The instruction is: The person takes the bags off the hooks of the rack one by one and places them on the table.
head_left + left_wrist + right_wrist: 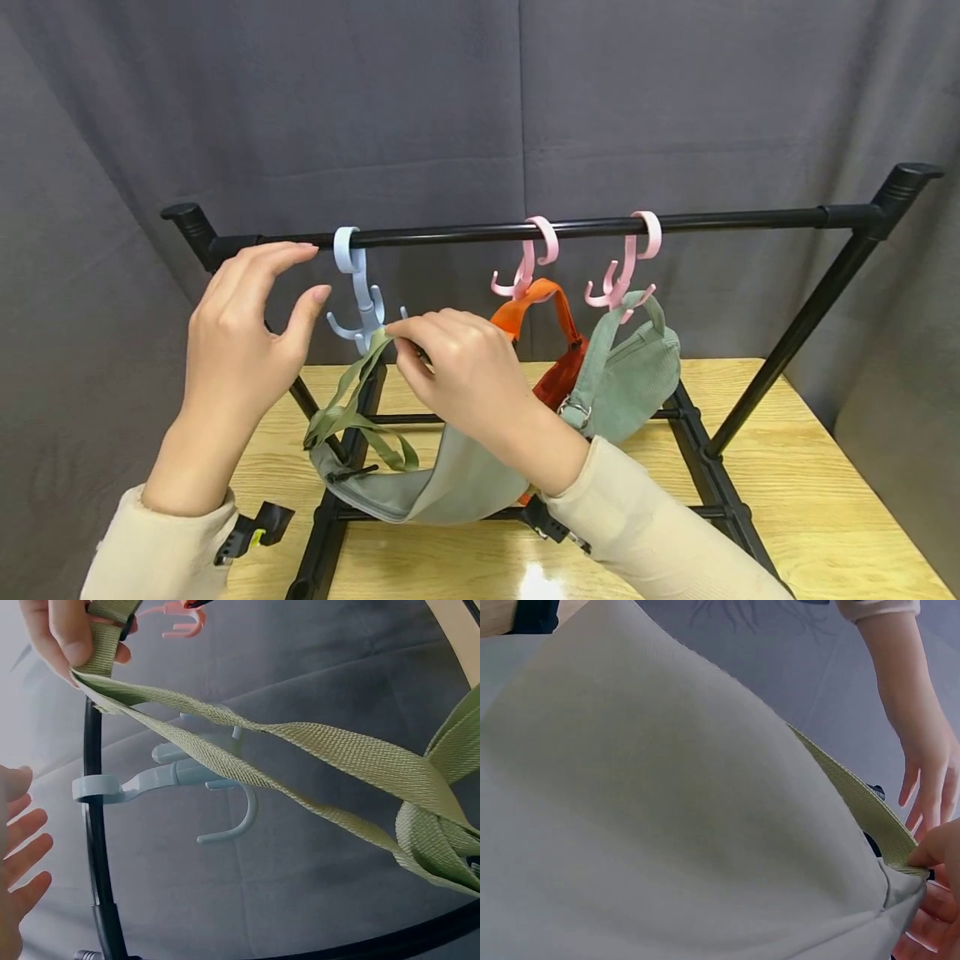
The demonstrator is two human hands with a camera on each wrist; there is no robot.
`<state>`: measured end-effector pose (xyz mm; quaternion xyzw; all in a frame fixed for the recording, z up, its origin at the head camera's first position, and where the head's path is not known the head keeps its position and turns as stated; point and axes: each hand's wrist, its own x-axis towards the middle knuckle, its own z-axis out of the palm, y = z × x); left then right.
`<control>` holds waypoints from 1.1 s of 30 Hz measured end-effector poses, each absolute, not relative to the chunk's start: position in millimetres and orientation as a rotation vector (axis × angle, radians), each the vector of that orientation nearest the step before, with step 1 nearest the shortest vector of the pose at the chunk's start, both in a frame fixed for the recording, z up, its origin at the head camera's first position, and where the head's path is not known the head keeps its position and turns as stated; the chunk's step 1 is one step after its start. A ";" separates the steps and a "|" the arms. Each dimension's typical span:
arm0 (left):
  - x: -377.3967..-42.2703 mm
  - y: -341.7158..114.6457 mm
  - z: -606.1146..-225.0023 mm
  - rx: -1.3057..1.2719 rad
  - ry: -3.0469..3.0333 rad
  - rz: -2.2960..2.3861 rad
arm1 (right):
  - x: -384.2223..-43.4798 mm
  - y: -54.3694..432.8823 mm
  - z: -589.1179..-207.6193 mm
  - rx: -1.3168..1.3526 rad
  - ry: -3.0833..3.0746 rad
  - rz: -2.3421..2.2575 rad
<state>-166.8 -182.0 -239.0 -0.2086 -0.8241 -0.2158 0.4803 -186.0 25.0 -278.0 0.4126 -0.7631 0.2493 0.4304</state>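
My right hand pinches the olive-green webbing strap of a grey-green bag close to the light blue hook. The bag hangs below that hand, its zipped edge facing down and left. In the left wrist view, two lengths of the strap run from the pinching fingers in front of the hook's prongs. The hook hangs from a black bar. My left hand is raised to the left of the hook, thumb and fingers spread apart, holding nothing.
Two pink hooks hang farther right on the bar. One carries an orange-red bag, the other a sage-green corduroy bag. The black rack's legs stand on a wooden table, with grey curtain behind.
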 end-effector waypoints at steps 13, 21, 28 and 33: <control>-142.9 -185.8 -270.3 -0.410 -1.982 -0.512 | -185.6 26.2 -280.3 1.034 -1.897 0.649; -134.4 -202.8 -293.5 -0.389 -2.088 -0.424 | -185.0 25.4 -281.5 1.045 -1.893 0.657; -128.1 -217.3 -309.5 -0.387 -2.146 -0.415 | -185.1 26.7 -282.8 1.041 -1.880 0.659; -126.1 -218.0 -327.4 -0.386 -2.151 -0.483 | -185.3 28.7 -283.6 1.037 -1.878 0.670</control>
